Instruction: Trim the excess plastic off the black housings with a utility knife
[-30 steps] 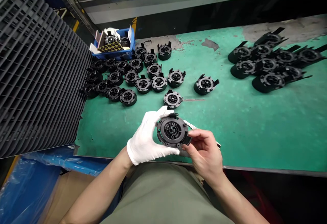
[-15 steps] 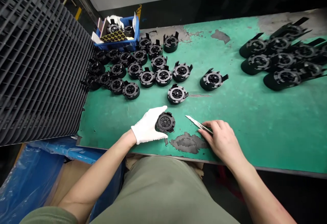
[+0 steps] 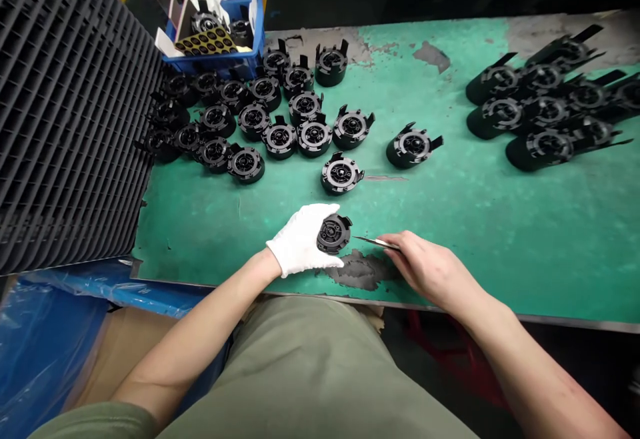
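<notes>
Worn patch: bare grey showing through the green near the table's front edge [image 3: 357, 272], just below the work.
Right hand: bare [image 3: 423, 262], thumb and fingers pinching the knife's handle. A second ago those fingers were on the part itself.
Left hand: white-gloved [image 3: 303, 239], thumb and fingers curved wide around the left side of the round part, gripping it.
Knife: slim, with a pointed blade [image 3: 373, 242] aimed left. Half a second ago it was farther from the part; now its tip is just beside the right rim. Whether it touches cannot be told.
Round part: black, ribbed face toward the camera [image 3: 333, 233], in the gloved hand above the worn patch; whether it rests on the green table [image 3: 475, 225] is unclear.
What this means: one hand steadies, the other has the tool, so the work seems to be at the point of blade meeting rim; no cut is visible.
Lone parts: one just beyond the glove [image 3: 341, 173], another farther right [image 3: 414, 147].
Groups: many similar parts at left [image 3: 253, 119], a cluster at far right [image 3: 543, 147].
Blue bin: behind the left group [image 3: 215, 63], holding parts and a sticker sheet.
</notes>
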